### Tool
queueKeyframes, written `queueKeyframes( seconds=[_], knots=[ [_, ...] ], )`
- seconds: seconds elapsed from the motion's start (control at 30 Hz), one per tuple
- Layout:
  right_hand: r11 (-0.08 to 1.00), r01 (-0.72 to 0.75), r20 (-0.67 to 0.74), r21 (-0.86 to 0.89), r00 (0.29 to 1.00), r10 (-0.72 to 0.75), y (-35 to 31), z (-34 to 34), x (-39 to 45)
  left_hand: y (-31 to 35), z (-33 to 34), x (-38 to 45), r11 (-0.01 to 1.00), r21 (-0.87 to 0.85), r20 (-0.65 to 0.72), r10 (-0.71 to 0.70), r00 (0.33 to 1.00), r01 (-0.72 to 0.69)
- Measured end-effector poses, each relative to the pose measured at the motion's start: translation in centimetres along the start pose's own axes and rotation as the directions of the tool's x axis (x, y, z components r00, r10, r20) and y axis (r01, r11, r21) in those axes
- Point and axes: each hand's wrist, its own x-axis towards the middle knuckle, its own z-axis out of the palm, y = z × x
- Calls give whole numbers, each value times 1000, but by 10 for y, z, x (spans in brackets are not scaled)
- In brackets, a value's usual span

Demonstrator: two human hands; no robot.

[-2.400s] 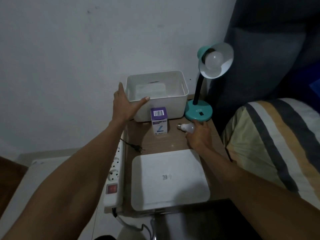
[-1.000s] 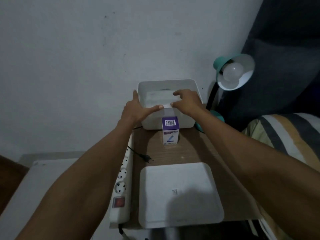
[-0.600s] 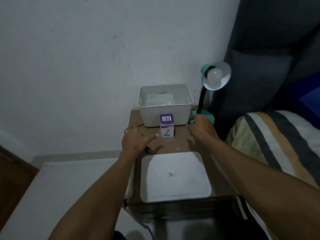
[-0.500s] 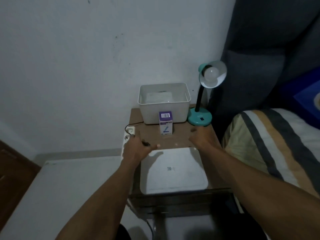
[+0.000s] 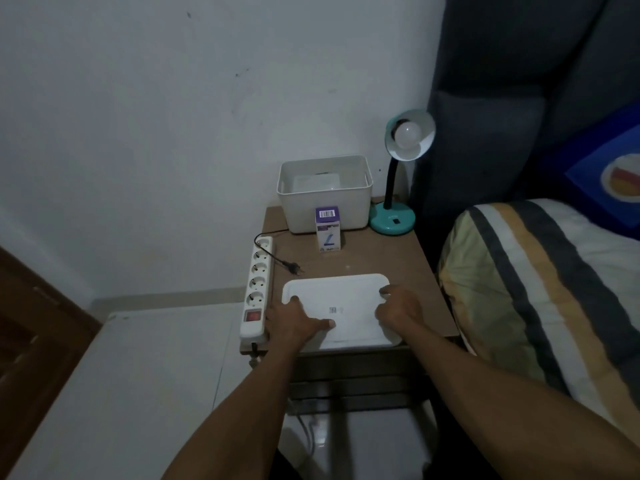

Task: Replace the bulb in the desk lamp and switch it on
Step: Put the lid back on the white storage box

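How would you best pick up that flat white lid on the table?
By its two short edges, one hand from each side. The lid lies flat, wide and thin, so one hand would tip it. The left hand and right hand already rest at those edges.

A dim bedroom corner: a plain pale wall (image 5: 173,133), lightly scuffed, rises behind a small brown bedside table (image 5: 381,258) pushed against it. To the right stand a dark padded headboard (image 5: 502,98) and a bed with a striped pillow (image 5: 536,289) and a blue cushion (image 5: 606,174). A pale tiled floor (image 5: 121,393) spreads lower left, a dark wooden door (image 5: 31,334) at the left edge.
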Motion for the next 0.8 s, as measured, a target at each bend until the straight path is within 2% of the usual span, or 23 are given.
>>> queueKeyframes(
  seconds=[0.13, 0.23, 0.43, 0.8],
  knots=[
    [995, -53, 6, 82, 999, 53, 4, -4, 2, 3, -2, -7, 996, -92, -27, 3, 1000, -5],
    [995, -42, -18, 91, 999, 44, 2, -10, 2, 5, -9, -6, 985, -170, -80, 23, 997, -36],
    [986, 121, -177, 111, 979, -100, -24, -23, 2, 11, -37, -2, 951, -283, -252, 54, 966, -127],
    [930, 338, -342, 141, 899, -275, -124, -81, 34, 37, -129, 42, 886, -280, -478, 205, 854, -369]
  ],
)
